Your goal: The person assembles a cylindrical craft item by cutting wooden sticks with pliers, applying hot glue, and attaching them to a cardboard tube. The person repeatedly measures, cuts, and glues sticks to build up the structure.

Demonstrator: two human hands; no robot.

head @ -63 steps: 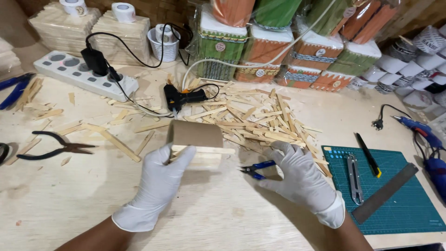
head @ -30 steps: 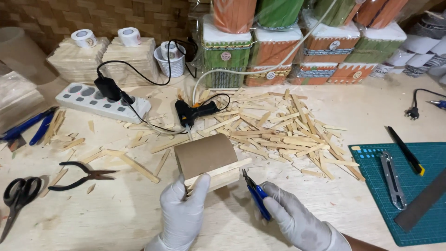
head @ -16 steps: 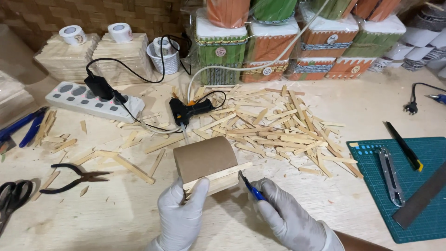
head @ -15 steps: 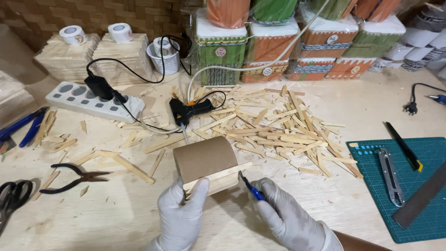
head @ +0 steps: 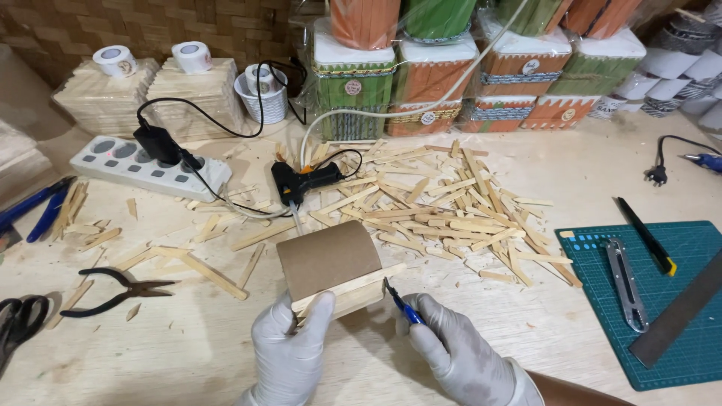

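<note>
Left hand: my gloved left hand [head: 289, 353] was clamped on the near left corner of the cardboard box [head: 329, 265], thumb up on the wooden stick [head: 347, 285] lying along its front edge.
Right hand: my gloved right hand [head: 451, 353] was closed around the blue-handled cutters [head: 402, 307], tips pointing up-left at the right end of that stick, just beside it; I couldn't tell if they touched.
Box position: between both hands, right in front of me, tilted up off the table [head: 188, 353], curved brown top facing the camera.
Handling, box: I judged it light and hollow, thin card that would dent if squeezed hard; best held at the corners or the stick-lined edges, not the middle of the curved top.
Handling, stick: thin, stiff, brittle, likely to split or snap; I'd pin it flat near the cut end.
Handling, cutters: small, hard, grippy handle, sharp tips.
Just beyond: black glue gun [head: 302, 180] behind the box, pile of cut sticks [head: 451, 210] to its right.
Left side: black pliers [head: 120, 292], scissors [head: 19, 319], white power strip [head: 147, 167].
Right side: green cutting mat [head: 677, 301] with a metal ruler [head: 677, 319], well apart from the hands.
</note>
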